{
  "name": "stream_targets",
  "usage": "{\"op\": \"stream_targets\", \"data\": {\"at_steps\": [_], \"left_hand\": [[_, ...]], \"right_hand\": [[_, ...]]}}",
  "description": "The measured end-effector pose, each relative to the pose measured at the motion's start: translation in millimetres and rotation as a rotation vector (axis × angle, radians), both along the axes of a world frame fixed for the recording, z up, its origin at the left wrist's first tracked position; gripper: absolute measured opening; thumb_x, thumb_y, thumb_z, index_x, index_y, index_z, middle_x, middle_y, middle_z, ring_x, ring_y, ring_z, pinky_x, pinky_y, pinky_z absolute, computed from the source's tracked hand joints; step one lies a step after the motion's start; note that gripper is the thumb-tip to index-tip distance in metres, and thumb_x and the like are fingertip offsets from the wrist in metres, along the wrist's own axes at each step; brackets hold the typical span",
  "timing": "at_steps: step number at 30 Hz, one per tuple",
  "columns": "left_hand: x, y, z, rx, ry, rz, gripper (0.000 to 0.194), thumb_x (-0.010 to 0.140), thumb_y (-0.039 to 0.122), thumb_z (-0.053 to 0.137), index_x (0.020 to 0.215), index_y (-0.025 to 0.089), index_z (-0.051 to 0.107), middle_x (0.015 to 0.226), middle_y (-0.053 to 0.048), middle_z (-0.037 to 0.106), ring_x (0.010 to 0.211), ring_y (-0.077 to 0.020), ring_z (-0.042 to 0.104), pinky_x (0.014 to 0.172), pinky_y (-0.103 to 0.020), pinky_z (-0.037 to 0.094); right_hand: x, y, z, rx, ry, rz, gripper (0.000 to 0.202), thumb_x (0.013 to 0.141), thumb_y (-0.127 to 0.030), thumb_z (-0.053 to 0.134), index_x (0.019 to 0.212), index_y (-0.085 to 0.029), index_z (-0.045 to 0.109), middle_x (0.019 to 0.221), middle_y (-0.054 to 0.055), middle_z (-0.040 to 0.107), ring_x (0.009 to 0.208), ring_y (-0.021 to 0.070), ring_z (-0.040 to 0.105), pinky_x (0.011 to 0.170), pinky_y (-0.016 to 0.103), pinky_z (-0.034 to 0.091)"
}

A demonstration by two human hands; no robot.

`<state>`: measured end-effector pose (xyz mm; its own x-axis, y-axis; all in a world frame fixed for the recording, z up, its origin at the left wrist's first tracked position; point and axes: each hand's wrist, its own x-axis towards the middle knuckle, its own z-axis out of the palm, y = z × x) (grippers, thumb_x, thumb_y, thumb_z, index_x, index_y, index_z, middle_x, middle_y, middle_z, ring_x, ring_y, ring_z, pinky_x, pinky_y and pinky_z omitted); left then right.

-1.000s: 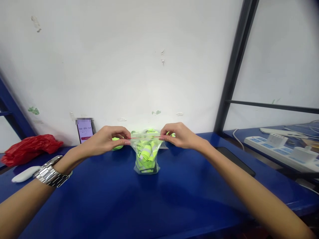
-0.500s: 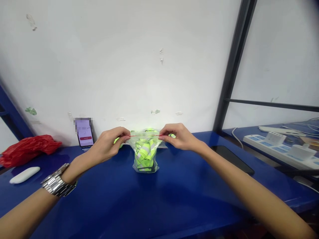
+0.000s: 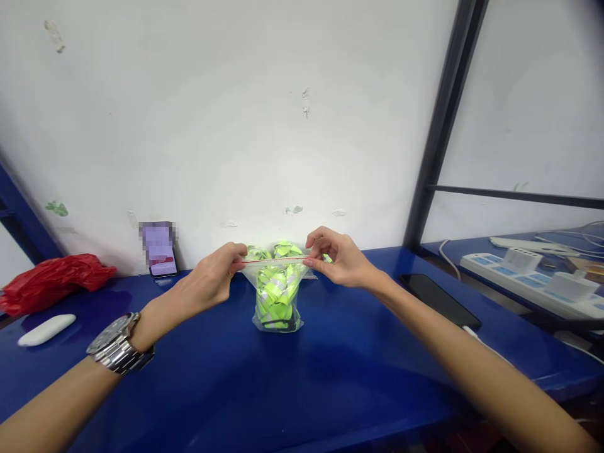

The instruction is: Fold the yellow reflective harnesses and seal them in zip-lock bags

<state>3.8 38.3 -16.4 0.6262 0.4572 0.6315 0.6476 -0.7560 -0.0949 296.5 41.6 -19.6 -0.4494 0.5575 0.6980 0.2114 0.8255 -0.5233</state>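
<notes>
A clear zip bag (image 3: 278, 302) with a red line along its top stands on the blue table (image 3: 264, 390), filled with bright yellow-green and silver bands. My left hand (image 3: 219, 270) pinches the left end of the bag's top edge between thumb and fingers. At the right end of the same edge, my right hand (image 3: 337, 258) holds on with thumb and index finger. The top is stretched straight between both hands. More yellow-green bundles (image 3: 287, 249) lie behind the bag, partly hidden by it.
On the left are a red plastic bag (image 3: 56, 283), a white oval object (image 3: 47, 329) and a propped phone (image 3: 159, 248). At the right lie a dark phone (image 3: 438, 299) with a white cable and a power strip (image 3: 533, 280) with plugs. A wall (image 3: 264, 126) rises behind.
The bag's top edge is pulled wider and flatter, showing more of the red line. My right hand's fingers have shifted slightly upward, and my left wrist has moved a little right.
</notes>
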Motion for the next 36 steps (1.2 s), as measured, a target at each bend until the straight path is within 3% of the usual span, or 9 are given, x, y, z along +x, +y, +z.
{"op": "stream_targets", "data": {"at_steps": [4,9,12,17,23,36], "left_hand": [[3.4,-0.9,0.8,-0.050,-0.009,0.016,0.014,0.092,0.016,0.036,0.105,0.020,0.041,0.081,-0.001,0.053,0.064,-0.0132,0.054,0.060,-0.024,0.044],[5.2,-4.6,11.1,-0.260,-0.040,0.045,0.025,0.095,0.028,0.040,0.118,0.020,0.043,0.082,-0.002,0.060,0.072,-0.0151,0.059,0.066,-0.026,0.046],[6.0,-7.1,19.2,-0.315,-0.006,0.036,0.025,0.093,0.035,0.046,0.112,0.020,0.052,0.085,-0.003,0.064,0.076,-0.0158,0.061,0.068,-0.027,0.047],[12.1,-9.8,26.1,-0.224,0.096,-0.007,0.020,0.093,0.027,0.043,0.085,0.018,0.058,0.077,-0.003,0.063,0.065,-0.0135,0.056,0.060,-0.025,0.042],[14.1,-12.0,25.5,-0.182,0.119,-0.026,0.019,0.095,0.028,0.042,0.088,0.018,0.056,0.076,-0.003,0.059,0.063,-0.0123,0.053,0.058,-0.025,0.040],[15.4,-20.0,23.7,-0.051,0.186,-0.094,0.020,0.096,0.020,0.036,0.094,0.016,0.055,0.076,-0.004,0.054,0.062,-0.0133,0.050,0.058,-0.027,0.040]], "right_hand": [[-1.5,-0.2,0.3,0.007,0.012,0.004,0.020,0.078,-0.017,0.063,0.088,-0.020,0.045,0.071,-0.002,0.056,0.065,0.0116,0.057,0.060,0.026,0.045],[-0.9,4.1,-2.4,-0.041,-0.071,-0.005,0.021,0.082,-0.022,0.061,0.101,-0.018,0.052,0.071,-0.001,0.059,0.065,0.0122,0.058,0.060,0.026,0.046],[-2.3,4.0,-0.4,-0.049,-0.147,-0.012,0.021,0.085,-0.025,0.059,0.105,-0.017,0.057,0.073,0.001,0.061,0.066,0.0124,0.057,0.061,0.026,0.046],[-9.7,-0.9,11.7,0.066,-0.311,-0.031,0.015,0.088,-0.029,0.057,0.091,-0.016,0.065,0.072,0.002,0.062,0.063,0.0108,0.052,0.059,0.025,0.041],[-12.8,-5.0,20.5,0.177,-0.382,-0.073,0.009,0.087,-0.019,0.056,0.082,-0.014,0.062,0.071,0.001,0.059,0.061,0.0098,0.048,0.057,0.023,0.035],[-9.6,-2.3,14.4,0.366,-0.468,-0.075,0.015,0.092,-0.019,0.047,0.081,-0.015,0.057,0.073,0.003,0.055,0.063,0.0120,0.044,0.059,0.026,0.032]]}}
